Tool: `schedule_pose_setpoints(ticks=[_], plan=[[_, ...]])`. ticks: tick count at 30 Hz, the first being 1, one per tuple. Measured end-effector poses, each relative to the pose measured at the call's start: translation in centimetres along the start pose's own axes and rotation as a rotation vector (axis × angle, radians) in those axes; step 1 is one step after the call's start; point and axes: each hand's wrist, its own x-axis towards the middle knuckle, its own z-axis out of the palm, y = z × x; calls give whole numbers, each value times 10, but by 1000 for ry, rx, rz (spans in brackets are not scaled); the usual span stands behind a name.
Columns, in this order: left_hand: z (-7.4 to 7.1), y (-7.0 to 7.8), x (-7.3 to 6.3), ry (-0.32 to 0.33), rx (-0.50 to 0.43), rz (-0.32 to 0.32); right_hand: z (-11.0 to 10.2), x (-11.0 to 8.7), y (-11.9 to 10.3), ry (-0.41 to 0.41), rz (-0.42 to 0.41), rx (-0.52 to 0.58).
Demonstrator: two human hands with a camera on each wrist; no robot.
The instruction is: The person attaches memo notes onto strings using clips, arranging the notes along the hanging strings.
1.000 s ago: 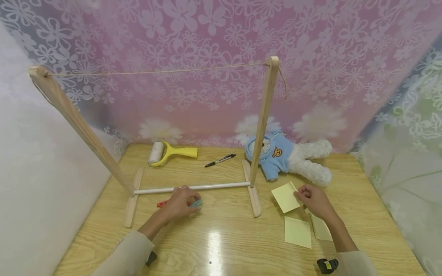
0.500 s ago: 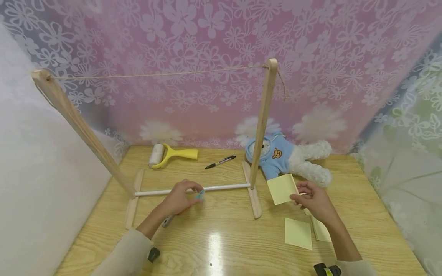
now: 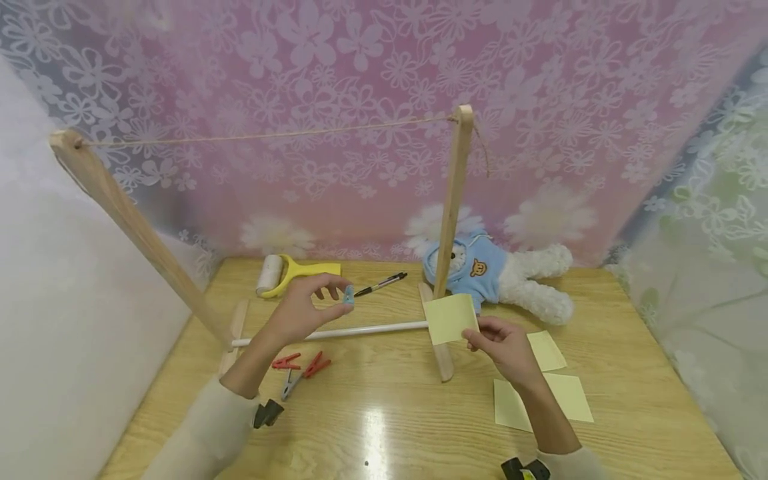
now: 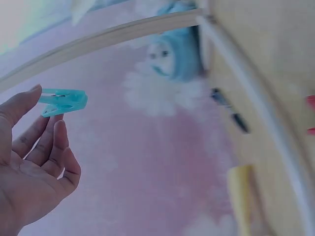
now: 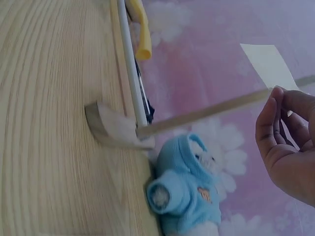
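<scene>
Between thumb and fingertips, my left hand (image 3: 303,310) pinches a light blue clothespin (image 3: 349,295) above the white rod. The left wrist view shows the clothespin (image 4: 64,101) lying sideways across the fingertips. My right hand (image 3: 507,350) pinches a yellow sticky note (image 3: 451,320) by its lower right corner, in front of the right post (image 3: 454,200). In the right wrist view the note (image 5: 268,64) stands up from the fingertips. A string (image 3: 270,136) runs between the tops of the two posts, higher than both hands.
Red clothespins (image 3: 316,365) and a grey one (image 3: 291,385) lie below the white rod (image 3: 372,330). More sticky notes (image 3: 573,397) lie under the right forearm. Behind are a yellow-handled lint roller (image 3: 273,275), a pen (image 3: 381,285) and a plush toy in a blue hoodie (image 3: 486,270).
The left hand has lifted the blue clothespin up from the table, baring the red and grey ones. The right hand has carried the sticky note leftward, from beside the plush toy to the right post.
</scene>
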Motion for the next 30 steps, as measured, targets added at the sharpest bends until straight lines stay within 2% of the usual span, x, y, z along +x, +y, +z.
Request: schedule_pose_setpoints(ticks=[7,9,13,19,23,27,30], plan=[[-31,35,16,111,12,80,33,14,-10,-15,-2,77],[-39,48,21,136,26,111,42,20,-16,-22,-9,110],[-54,79,34,173,-12,176,58,35,-31,-20,-22,126],[-65,122,53,186,-117,306,76,57,-57,28,13,87],[-70,146,66,218,-165,390,83,72,-75,6,-66,142],[-74,166,79,249,-211,410,88,87,-91,40,-130,196],[-77,178,89,264,-257,380,93,95,-104,98,-109,247]])
